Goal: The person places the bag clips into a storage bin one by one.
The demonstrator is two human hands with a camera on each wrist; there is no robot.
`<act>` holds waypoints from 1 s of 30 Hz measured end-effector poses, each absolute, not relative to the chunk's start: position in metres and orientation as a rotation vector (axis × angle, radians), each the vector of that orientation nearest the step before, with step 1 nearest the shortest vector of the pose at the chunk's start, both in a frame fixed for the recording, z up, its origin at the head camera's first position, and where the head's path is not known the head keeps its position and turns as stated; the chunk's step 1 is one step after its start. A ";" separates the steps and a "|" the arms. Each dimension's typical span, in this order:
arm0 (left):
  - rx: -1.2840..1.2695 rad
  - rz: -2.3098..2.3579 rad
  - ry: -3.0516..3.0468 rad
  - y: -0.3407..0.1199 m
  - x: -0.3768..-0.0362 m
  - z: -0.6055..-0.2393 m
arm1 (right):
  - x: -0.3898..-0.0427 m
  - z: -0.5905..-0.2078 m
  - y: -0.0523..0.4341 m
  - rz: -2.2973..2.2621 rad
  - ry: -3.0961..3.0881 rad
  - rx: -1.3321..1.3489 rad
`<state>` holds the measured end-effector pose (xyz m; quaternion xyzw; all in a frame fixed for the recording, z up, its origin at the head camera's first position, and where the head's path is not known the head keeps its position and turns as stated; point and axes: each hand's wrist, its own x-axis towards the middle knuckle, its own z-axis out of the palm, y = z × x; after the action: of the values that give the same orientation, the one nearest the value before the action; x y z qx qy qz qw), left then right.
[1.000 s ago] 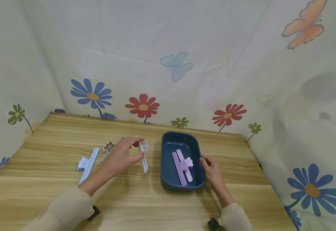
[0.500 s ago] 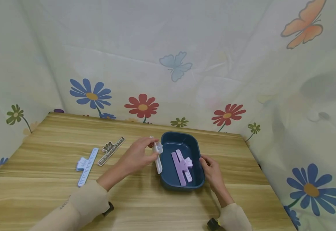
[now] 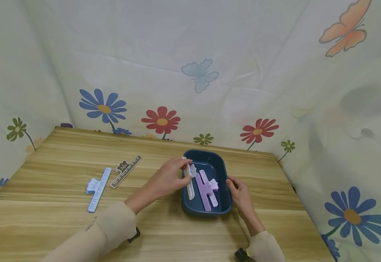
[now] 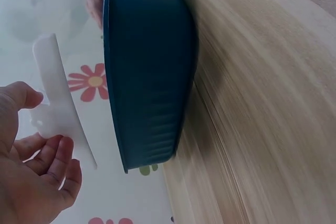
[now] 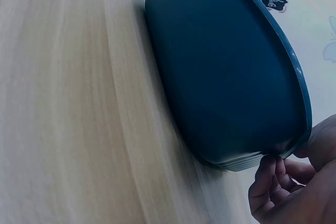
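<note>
Two clips (image 3: 98, 186) lie on wooden table (image 3: 62, 153).

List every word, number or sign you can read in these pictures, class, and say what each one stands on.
None can be read.
Purple clip in the blue tray: ruler-like marks, too small to read.
Light blue clip on the table: marks too small to read.
Dark clip: scale marks, blurred.
White clip in the left hand: no text visible.
</note>
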<state>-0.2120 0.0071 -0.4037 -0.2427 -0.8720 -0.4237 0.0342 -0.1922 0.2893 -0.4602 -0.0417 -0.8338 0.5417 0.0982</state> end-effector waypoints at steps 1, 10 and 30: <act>-0.757 -1.299 -2.684 0.009 -0.212 -0.404 | -0.192 -0.460 0.289 1.604 -2.466 -0.127; -0.836 -1.214 -2.711 0.021 -0.213 -0.406 | -0.194 -0.463 0.290 1.555 -2.471 -0.136; -0.877 -1.038 -2.809 0.027 -0.222 -0.416 | -0.195 -0.463 0.290 1.568 -2.473 -0.134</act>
<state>-0.2222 0.0275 -0.4162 -0.2810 -0.9001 -0.3327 0.0108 -0.1946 0.2901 -0.4635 -0.0454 -0.8390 0.5319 0.1052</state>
